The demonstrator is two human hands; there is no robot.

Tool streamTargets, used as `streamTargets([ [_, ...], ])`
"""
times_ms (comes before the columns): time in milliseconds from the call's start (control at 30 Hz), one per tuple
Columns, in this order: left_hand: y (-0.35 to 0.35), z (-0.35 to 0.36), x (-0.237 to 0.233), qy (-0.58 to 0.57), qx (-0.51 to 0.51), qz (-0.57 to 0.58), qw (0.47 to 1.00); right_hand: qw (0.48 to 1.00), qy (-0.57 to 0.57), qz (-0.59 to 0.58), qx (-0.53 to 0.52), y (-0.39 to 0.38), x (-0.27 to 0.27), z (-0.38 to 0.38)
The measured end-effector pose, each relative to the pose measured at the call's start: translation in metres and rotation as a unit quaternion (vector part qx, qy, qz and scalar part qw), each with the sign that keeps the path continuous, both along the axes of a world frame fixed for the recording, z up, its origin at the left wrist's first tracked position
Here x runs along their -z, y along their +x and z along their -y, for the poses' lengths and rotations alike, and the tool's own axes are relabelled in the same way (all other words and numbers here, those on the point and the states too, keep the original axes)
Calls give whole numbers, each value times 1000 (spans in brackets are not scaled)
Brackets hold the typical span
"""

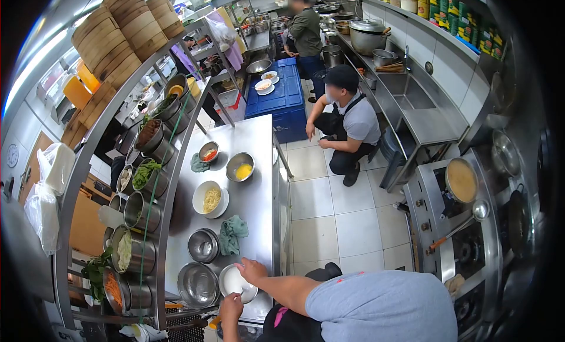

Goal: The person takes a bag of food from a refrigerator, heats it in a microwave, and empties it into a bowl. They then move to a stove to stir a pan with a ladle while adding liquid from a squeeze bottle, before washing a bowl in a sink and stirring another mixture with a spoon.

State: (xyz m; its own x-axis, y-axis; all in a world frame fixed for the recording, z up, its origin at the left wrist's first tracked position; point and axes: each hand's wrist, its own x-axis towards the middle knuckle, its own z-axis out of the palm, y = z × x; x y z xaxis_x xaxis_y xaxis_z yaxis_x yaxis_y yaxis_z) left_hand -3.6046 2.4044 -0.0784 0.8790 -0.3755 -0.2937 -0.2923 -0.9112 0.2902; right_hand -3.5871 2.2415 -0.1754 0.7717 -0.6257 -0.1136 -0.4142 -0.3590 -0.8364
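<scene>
A white bowl [245,295] stands at the near end of the steel worktable, with white contents I cannot identify. My right hand [253,271] reaches over its far side, fingers closed at the rim. At the near rim is my left hand [231,307], its fingers pinched together; whatever they hold is too small to make out. Beside the bowl is a large steel mixing bowl [198,285]. Smaller nested steel bowls [203,246] and a green cloth [234,233] lie just beyond.
Farther along the worktable [256,148] stand a bowl of noodles [211,199], a bowl of yellow liquid [241,167] and a bowl with red pieces [208,152]. Ingredient pots [142,255] line the left shelf. A co-worker [353,115] crouches in the aisle; a stove pot [461,180] is right.
</scene>
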Motion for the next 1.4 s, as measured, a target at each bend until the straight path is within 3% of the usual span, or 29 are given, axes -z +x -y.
streamTargets([
  [33, 2, 6, -15, 0, 1, 1, 1000, 1000, 0, 1, 1, 0, 0, -1],
  [133, 12, 20, -48, 168, 84, 61, 980, 1000, 0, -3, -3, 0, -1, 2],
  [267, 38, 22, -53, 247, 163, 191, 936, 1000, 0, -7, -11, -1, -5, 4],
  [367, 40, 55, -79, 275, 191, 199, 921, 1000, -6, -6, -12, -1, -5, 2],
  [567, 38, 74, -30, 306, 262, 207, 892, 1000, 8, -8, -18, 0, -7, 6],
  [733, 47, 60, -32, 277, 266, 192, 903, 1000, 7, -15, -19, 0, -1, 2],
  [867, 79, 36, -38, 278, 207, 86, 934, 1000, -4, -2, -16, 1, -1, 0],
  [967, 90, 22, -46, 266, 230, 50, 935, 1000, -6, -1, -15, 1, -2, 1],
  [1267, 79, -16, -17, 107, 111, 56, 987, 1000, -7, 1, -5, 0, 1, -1],
  [1400, 73, -15, -3, 124, 115, 59, 984, 1000, -13, 12, 0, 1, 3, -1],
])
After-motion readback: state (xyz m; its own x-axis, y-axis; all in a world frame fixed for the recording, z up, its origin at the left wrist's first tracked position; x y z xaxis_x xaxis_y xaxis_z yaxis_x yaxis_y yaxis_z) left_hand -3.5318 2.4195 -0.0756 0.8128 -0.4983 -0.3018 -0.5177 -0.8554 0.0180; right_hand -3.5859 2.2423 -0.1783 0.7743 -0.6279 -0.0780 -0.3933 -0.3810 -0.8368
